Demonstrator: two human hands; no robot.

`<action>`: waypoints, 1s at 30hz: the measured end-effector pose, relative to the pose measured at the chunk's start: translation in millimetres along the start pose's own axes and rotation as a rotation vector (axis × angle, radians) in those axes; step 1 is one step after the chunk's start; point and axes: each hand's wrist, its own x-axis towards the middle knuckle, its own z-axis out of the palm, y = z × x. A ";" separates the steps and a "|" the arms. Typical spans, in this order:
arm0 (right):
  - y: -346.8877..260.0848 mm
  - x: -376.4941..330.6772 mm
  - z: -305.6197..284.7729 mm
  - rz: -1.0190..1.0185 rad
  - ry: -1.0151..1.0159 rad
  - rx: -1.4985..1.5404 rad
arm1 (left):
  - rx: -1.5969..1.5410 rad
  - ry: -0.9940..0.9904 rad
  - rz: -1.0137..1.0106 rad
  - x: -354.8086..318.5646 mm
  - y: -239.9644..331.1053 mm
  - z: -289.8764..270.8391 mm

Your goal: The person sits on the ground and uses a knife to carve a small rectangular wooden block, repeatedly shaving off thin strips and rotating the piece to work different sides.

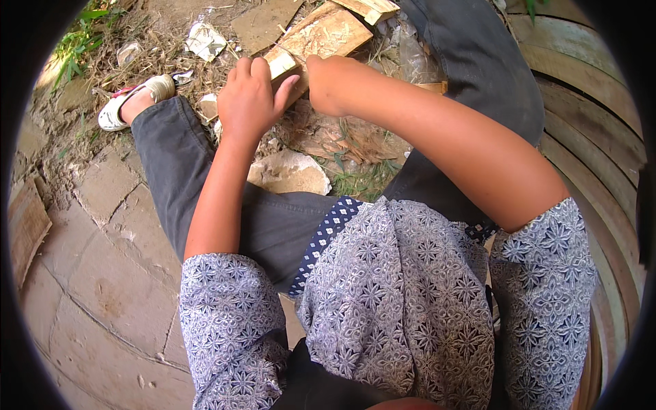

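My left hand [246, 99] curls its fingers over a short block of pale wood [281, 63], with the thumb sticking out on its near side. Close beside it, my right hand [329, 85] is closed in a fist-like shape. Its fingers point away from me, and whatever they hold is hidden behind the hand. Beneath and beyond both hands lies a wider wooden plank [335, 34] with shavings scattered on its top. A second piece of wood [369, 7] rests at its far end.
My legs, in dark trousers [171, 147], spread around the work spot. A pale broken stone [290, 172] lies nearer me. Long curved-looking planks [581, 89] line the right side. Paving slabs [102, 253] cover the left, with a board [27, 229] at the rim. Dry grass and litter [205, 41] lie ahead.
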 end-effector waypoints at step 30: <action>10.1 29.5 -4.5 -0.043 -0.078 -0.060 | 0.025 -0.144 -0.079 -0.6 17.4 -4.8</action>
